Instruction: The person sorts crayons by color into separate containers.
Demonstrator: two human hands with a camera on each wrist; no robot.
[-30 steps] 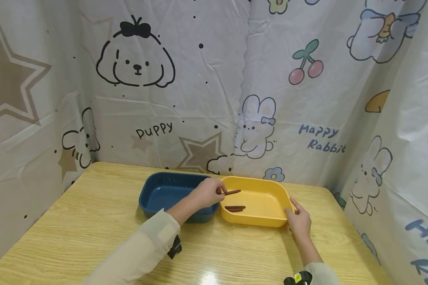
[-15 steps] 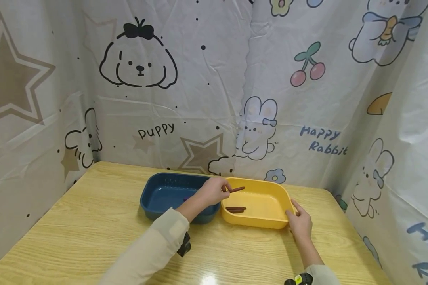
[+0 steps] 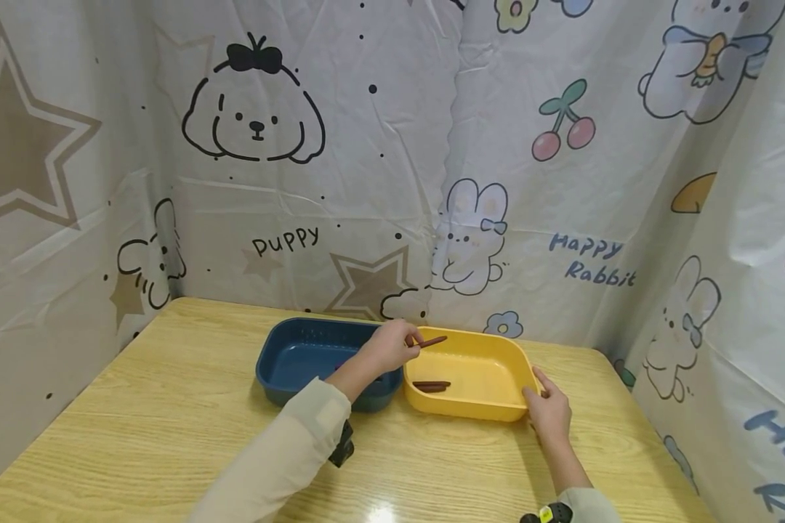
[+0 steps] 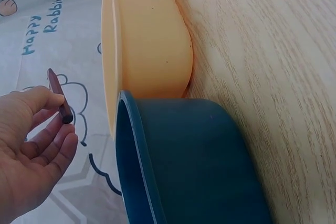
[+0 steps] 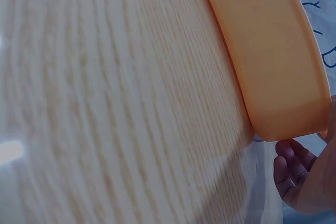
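My left hand (image 3: 391, 345) pinches a brown crayon (image 3: 432, 341) between thumb and fingers, above the place where the two bins meet. In the left wrist view the crayon (image 4: 60, 95) shows a tapered tip and a flat end. Below it, the yellow bin (image 3: 467, 411) holds several brown crayons (image 3: 432, 386) lying near its left front corner. With the thumb over the rim and the fingers outside, my right hand (image 3: 551, 414) grips the yellow bin's right end. The dark blue bin (image 3: 281, 392) is directly left of the yellow one, partly covered by my left forearm.
Something small and purple (image 3: 339, 367) shows inside the blue bin beside the forearm. Both bins stand toward the back of a wooden table (image 3: 137, 414). A printed curtain (image 3: 366, 181) hangs close behind and along both sides.
Holding the crayon, my left hand has shifted slightly right, and the crayon's tip has tilted upward. My right hand keeps its grip on the yellow bin.
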